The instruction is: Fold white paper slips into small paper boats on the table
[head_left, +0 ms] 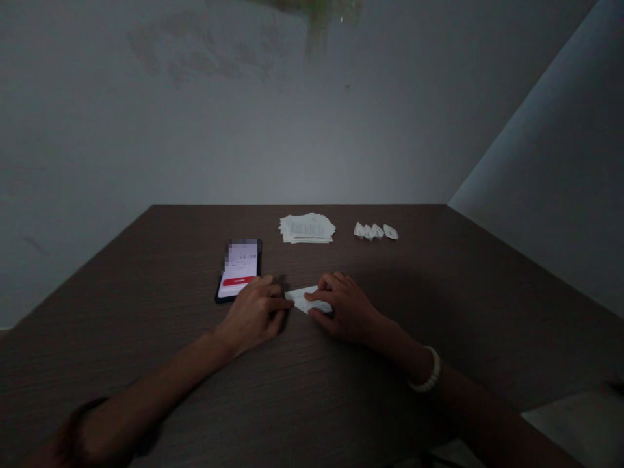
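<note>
A small folded piece of white paper (303, 298) lies on the dark wooden table (170, 260) between my two hands. My left hand (253, 312) rests curled on the table, its index finger stretched out and touching the paper's left end. My right hand (341, 305) covers the paper's right part, with fingers bent and pressed down on it. A white bracelet (429, 372) sits on my right wrist.
A phone (238, 276) with a lit screen lies just left of my left hand. A stack of white paper sheets (307, 228) sits farther back, with several small folded paper shapes (375, 231) to its right. Walls close in behind and to the right.
</note>
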`<state>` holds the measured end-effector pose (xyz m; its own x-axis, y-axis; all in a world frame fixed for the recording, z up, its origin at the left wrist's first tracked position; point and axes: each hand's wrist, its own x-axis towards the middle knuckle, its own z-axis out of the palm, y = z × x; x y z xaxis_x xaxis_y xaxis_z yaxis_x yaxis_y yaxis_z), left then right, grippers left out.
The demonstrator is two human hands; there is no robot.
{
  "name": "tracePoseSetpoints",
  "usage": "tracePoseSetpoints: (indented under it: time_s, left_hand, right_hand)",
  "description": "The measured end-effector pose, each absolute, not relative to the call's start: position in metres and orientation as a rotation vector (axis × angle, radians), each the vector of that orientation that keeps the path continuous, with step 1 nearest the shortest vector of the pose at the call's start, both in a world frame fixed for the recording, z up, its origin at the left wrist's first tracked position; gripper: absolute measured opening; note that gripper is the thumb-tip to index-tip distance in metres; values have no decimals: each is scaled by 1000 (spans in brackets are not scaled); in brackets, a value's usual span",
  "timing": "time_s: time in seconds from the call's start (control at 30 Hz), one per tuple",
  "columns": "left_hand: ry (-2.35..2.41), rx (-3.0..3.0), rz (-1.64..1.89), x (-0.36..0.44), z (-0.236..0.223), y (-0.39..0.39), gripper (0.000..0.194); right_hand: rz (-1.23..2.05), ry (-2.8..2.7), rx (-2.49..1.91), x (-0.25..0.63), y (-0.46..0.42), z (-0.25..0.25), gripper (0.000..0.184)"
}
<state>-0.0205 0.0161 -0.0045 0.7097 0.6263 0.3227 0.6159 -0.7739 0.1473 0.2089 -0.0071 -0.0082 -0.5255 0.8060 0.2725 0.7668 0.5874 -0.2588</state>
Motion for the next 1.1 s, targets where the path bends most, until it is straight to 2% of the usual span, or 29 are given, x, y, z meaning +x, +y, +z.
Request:
tracePoseSetpoints:
  time_s: [0.3, 0.47, 0.63, 1.1]
  left_hand:
    - [1081, 2866, 600, -21, -4, 17, 28]
    - [1093, 2832, 609, -22, -5, 17, 29]
    - [1130, 2785, 652, -22, -8, 16, 29]
    - [1128, 2849, 635, -21, -6, 16, 26]
  right_hand:
    - [128, -2399, -1246, 211, -8, -15, 32]
    - [109, -2525, -1051, 211, -10, -13, 22]
    - [88, -2647, -987, 210, -10, -9, 35]
    - [43, -2724, -1020, 206, -9, 1, 50]
